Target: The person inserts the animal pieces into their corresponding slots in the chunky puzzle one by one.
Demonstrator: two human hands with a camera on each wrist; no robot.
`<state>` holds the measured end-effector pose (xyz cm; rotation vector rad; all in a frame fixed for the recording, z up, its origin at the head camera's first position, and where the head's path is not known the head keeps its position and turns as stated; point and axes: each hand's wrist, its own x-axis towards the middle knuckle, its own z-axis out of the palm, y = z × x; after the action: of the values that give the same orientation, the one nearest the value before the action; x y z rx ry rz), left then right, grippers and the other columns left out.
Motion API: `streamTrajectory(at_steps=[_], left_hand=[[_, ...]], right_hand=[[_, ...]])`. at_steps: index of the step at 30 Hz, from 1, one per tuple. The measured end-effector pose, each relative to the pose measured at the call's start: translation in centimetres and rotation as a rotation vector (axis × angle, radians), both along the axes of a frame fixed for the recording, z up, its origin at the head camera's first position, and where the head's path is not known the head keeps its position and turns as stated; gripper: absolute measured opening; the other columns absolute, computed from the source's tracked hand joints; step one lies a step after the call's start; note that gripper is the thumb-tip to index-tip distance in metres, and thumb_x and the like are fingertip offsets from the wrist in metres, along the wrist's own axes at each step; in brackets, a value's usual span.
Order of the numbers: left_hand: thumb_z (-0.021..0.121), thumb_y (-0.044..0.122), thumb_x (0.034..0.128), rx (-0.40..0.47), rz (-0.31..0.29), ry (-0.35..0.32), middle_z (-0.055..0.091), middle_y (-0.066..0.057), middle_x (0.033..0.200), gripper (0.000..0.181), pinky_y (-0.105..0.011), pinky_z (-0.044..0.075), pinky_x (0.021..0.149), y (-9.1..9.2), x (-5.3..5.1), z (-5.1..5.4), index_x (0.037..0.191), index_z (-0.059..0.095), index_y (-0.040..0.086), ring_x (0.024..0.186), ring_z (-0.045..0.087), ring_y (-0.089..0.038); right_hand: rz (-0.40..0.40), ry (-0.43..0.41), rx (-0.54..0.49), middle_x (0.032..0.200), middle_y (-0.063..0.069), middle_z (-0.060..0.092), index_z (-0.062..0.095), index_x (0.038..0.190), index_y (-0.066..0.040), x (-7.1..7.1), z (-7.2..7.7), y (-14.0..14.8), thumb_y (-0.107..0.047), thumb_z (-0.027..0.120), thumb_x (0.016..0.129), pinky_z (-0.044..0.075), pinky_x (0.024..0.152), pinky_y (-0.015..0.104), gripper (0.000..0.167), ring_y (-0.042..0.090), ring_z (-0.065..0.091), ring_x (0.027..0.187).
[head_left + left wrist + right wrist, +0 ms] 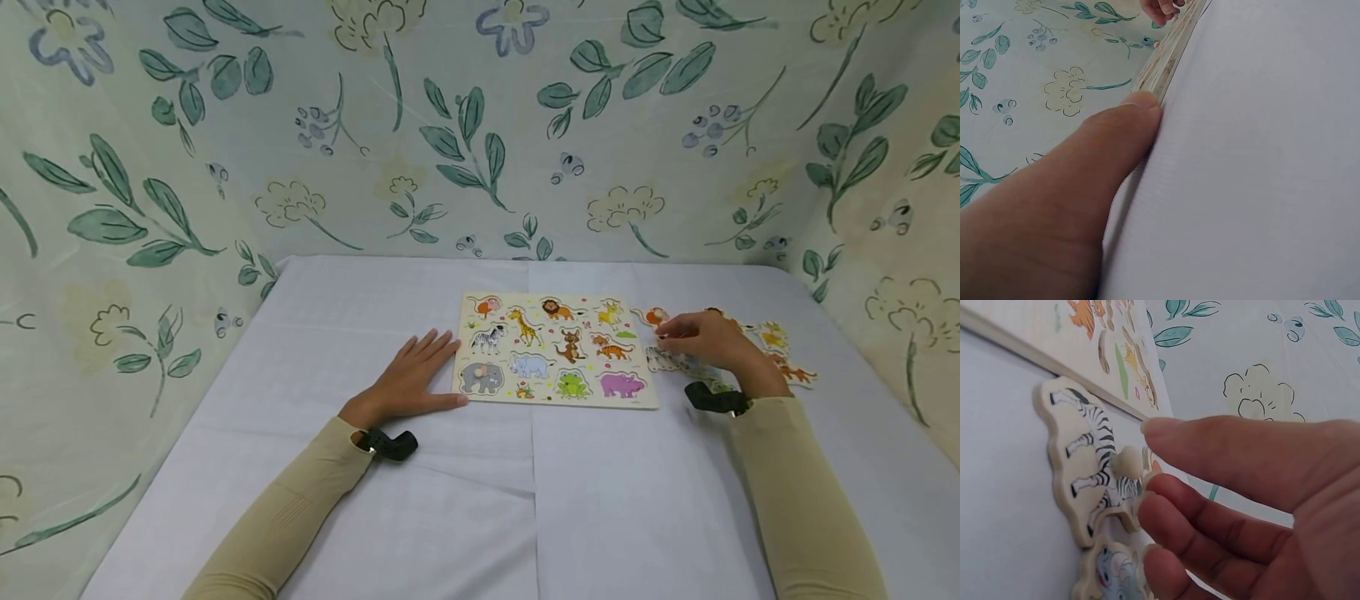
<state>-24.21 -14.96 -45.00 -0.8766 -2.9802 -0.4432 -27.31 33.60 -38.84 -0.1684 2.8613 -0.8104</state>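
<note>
The zebra piece (1088, 465), left of centre in the right wrist view, looks light, stiff and wooden, best taken by its round knob (1127, 462). The right hand (711, 340) has thumb and fingers parted beside it, seemingly holding nothing. A blue-grey piece (1110, 570) crowds below; the board (549, 335) hems it above, the spread left hand (408, 375) touching its left edge.

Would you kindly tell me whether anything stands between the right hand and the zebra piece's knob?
Nothing visible does: the right hand is close to the knob of the zebra piece, with no other object between them.
</note>
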Motion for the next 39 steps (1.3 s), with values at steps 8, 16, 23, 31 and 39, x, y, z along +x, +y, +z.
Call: streamTrajectory(at_steps=[8, 16, 23, 31, 39], left_hand=[[0.046, 0.082, 0.0777, 0.008, -0.005, 0.005, 0.018, -0.002, 0.16, 0.102, -0.048, 0.004, 0.118, 0.06, -0.01, 0.0, 0.155, 0.025, 0.019, 0.148, 0.008, -0.025], [0.045, 0.082, 0.0782, 0.004, -0.013, 0.01, 0.018, -0.003, 0.16, 0.101, -0.048, 0.005, 0.118, 0.01, -0.05, -0.03, 0.155, 0.025, 0.019, 0.148, 0.008, -0.025], [0.045, 0.083, 0.0777, 0.002, -0.01, 0.013, 0.018, -0.002, 0.161, 0.102, -0.047, 0.004, 0.118, 0.04, -0.08, -0.1, 0.155, 0.025, 0.019, 0.148, 0.007, -0.025], [0.045, 0.083, 0.0778, 0.007, -0.012, 0.01, 0.018, -0.002, 0.16, 0.102, -0.047, 0.005, 0.118, -0.02, 0.02, -0.05, 0.154, 0.025, 0.019, 0.148, 0.007, -0.025], [0.044, 0.082, 0.0788, 0.009, -0.021, 0.017, 0.019, -0.004, 0.16, 0.101, -0.048, 0.006, 0.118, -0.09, -0.02, -0.05, 0.154, 0.025, 0.018, 0.148, 0.008, -0.026]], right_hand=[[0.031, 0.003, -0.031, 0.114, 0.02, 0.063, 0.066, 0.118, -0.002, 0.03, -0.24, 0.23, -0.029, 0.069, 0.09, 0.047, 0.083, 0.044, 0.038, 0.031, 0.053, 0.099], [0.023, 0.002, -0.007, 0.112, 0.019, 0.064, 0.067, 0.116, -0.003, -0.11, -0.47, 0.29, -0.031, 0.07, 0.089, 0.047, 0.08, 0.041, 0.039, 0.03, 0.053, 0.096], [0.018, -0.025, 0.0, 0.114, 0.019, 0.064, 0.068, 0.116, -0.004, -0.25, -0.59, 0.36, -0.034, 0.07, 0.089, 0.048, 0.08, 0.041, 0.041, 0.029, 0.054, 0.096], [0.016, -0.029, 0.0, 0.112, 0.018, 0.065, 0.069, 0.113, -0.003, -0.18, -0.72, 0.37, -0.035, 0.07, 0.089, 0.047, 0.079, 0.041, 0.039, 0.029, 0.055, 0.096], [0.003, -0.045, 0.0, 0.114, 0.019, 0.064, 0.068, 0.114, -0.004, -0.19, -0.74, 0.21, -0.034, 0.069, 0.09, 0.047, 0.08, 0.042, 0.039, 0.03, 0.054, 0.096]])
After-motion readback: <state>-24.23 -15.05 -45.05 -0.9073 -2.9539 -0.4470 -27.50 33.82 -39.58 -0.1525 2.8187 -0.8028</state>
